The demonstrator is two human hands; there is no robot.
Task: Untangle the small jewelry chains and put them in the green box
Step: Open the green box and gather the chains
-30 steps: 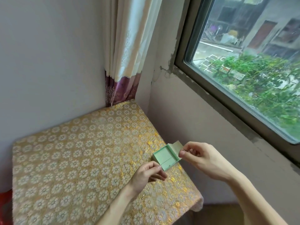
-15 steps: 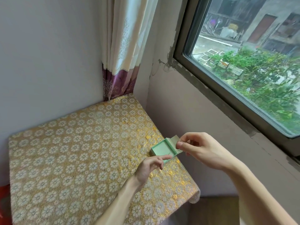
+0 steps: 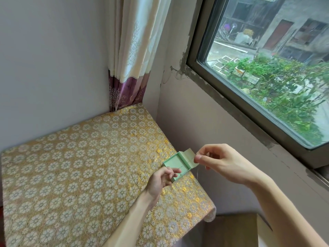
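At the near right corner of the desk (image 3: 80, 175), the left hand (image 3: 162, 179) hovers low with its fingers curled, thumb and forefinger close together beside the near corner of the green box (image 3: 183, 174). Whether it pinches anything I cannot tell, as the strand is too fine. Just beyond it the box lies open on the gold flowered cloth, its lid flap (image 3: 188, 155) folded back toward the wall, its long axis running diagonally from near right to far left. A faint thread seems to cross the tray inside. The right hand (image 3: 220, 163) is raised just right of the flap, thumb and forefinger pinched on a thin chain (image 3: 197, 172) that hangs straight down past the box's right edge, outside the tray. So the tray lies left of and below the pinch, and the right hand is the one placed to carry the chain over; the upright flap between pinch and tray is the likely snag. Farther back, a curtain (image 3: 131, 68) fills the corner and a window (image 3: 267, 77) runs along the right wall.
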